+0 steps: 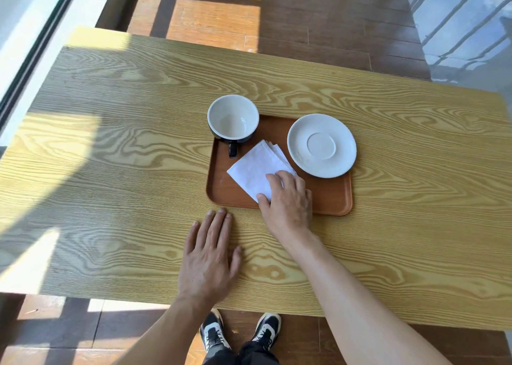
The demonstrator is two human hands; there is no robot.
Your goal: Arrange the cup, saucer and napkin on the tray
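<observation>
Left hand [209, 256] flat, fingers spread, on table [110, 170]; right hand [286, 198] pinches diagonal napkin [256, 168] on tray [329, 195] beside cup [233, 116], handle pointing nearward.

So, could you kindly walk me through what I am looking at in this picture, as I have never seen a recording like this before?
There is no machine here: a person wears a wide-angle camera on the head, so the one picture looks forward and down at their own two bare hands.

On the wooden table lies a brown tray. On it stand an empty cup, dark outside and white inside, with its handle towards the person, and an empty white saucer at the tray's far right, overhanging the rim slightly. Between them lies a folded white napkin.

The right hand rests on the napkin's near corner, thumb and fingers touching it. The left hand lies flat on the table, holding nothing.
</observation>
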